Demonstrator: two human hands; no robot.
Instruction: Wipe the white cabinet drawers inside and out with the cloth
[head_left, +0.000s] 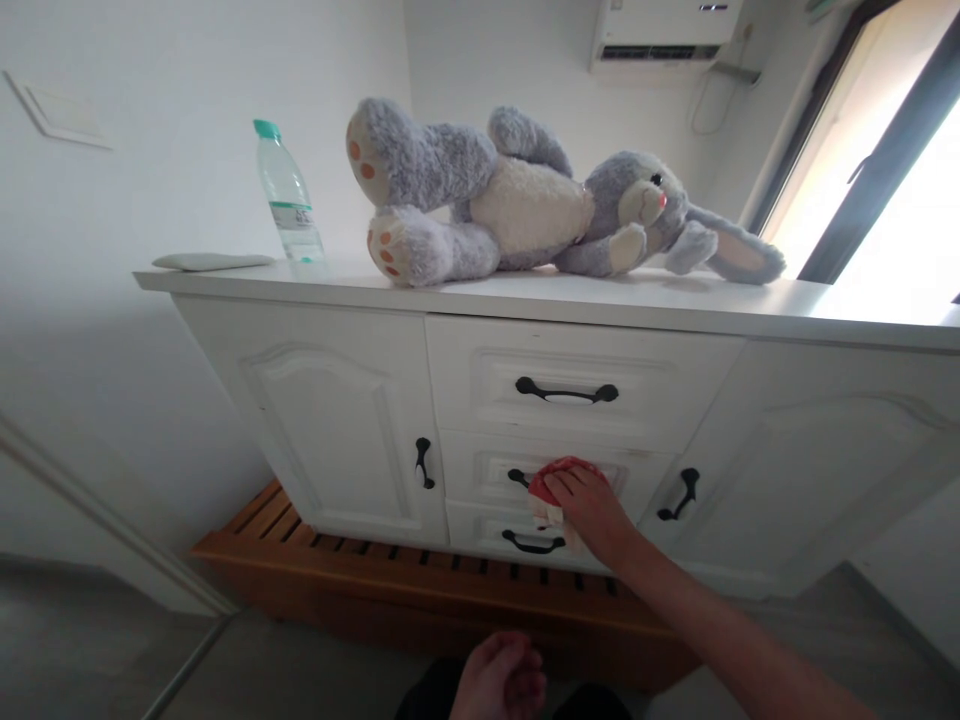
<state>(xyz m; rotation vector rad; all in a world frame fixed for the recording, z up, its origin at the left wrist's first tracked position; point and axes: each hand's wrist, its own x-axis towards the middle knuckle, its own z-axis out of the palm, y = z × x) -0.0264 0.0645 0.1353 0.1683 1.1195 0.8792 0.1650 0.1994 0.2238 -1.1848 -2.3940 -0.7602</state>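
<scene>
With my right hand (583, 497) I press a red and white cloth (553, 480) against the middle drawer (480, 462) of a white cabinet. The cloth and hand cover the right part of that drawer's black handle (519, 479); its left end shows. Part of the cloth hangs down towards the bottom drawer's handle (532, 543). Low in front of the wooden slatted base, my left hand (504, 678) is held with its fingers curled in. Nothing shows in it.
A grey plush rabbit (525, 205) lies on its side on the cabinet top (667, 300). Left of it stand a clear bottle (289, 190) with a green cap and a flat pale object (214, 261). The slatted wooden base (360, 575) juts out below. A window is at the right.
</scene>
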